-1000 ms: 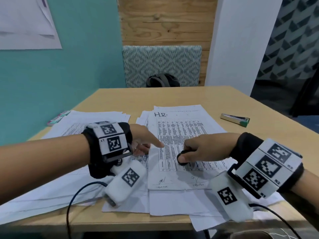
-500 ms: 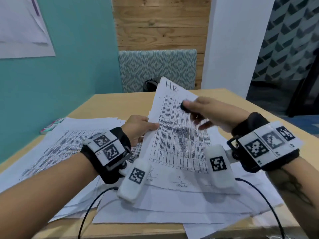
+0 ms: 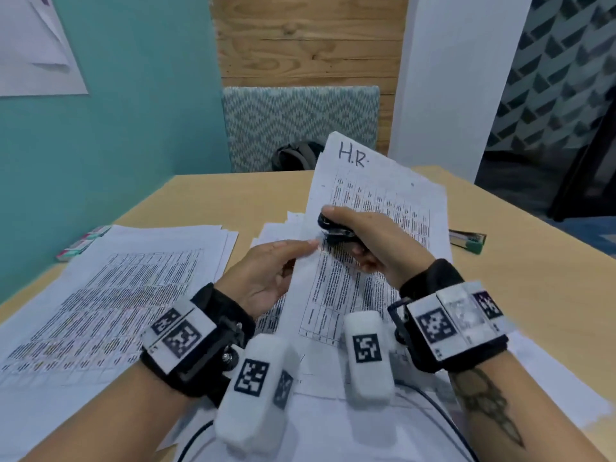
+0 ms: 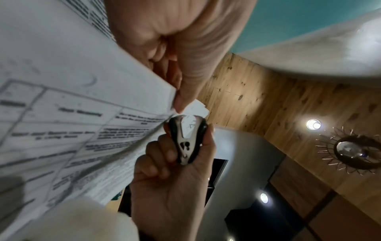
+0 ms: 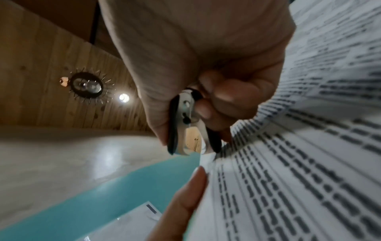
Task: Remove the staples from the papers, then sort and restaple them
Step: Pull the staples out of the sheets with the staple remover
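Note:
A printed paper bundle (image 3: 376,201) headed "H.R-" stands tilted up off the table. My left hand (image 3: 293,251) pinches its left edge between thumb and fingers; the thumb (image 4: 185,91) lies on the sheet's edge (image 4: 82,106). My right hand (image 3: 373,238) grips a black and metal staple remover (image 3: 333,228) right at that edge, just above the left thumb. The remover (image 4: 187,140) has its jaws at the paper's corner. In the right wrist view the remover (image 5: 185,130) touches the printed sheets (image 5: 299,163); no staple is visible.
More printed sheets (image 3: 116,295) lie spread on the wooden table (image 3: 233,195) at left and under my wrists. A stapler (image 3: 466,240) lies at the right. Small boxes (image 3: 83,243) sit at the left edge. A patterned chair (image 3: 300,121) with a dark bag stands behind.
The bundle has come up from flat on the table to standing tilted. My right hand with the remover has moved from mid-sheet to the left edge, close to the left thumb.

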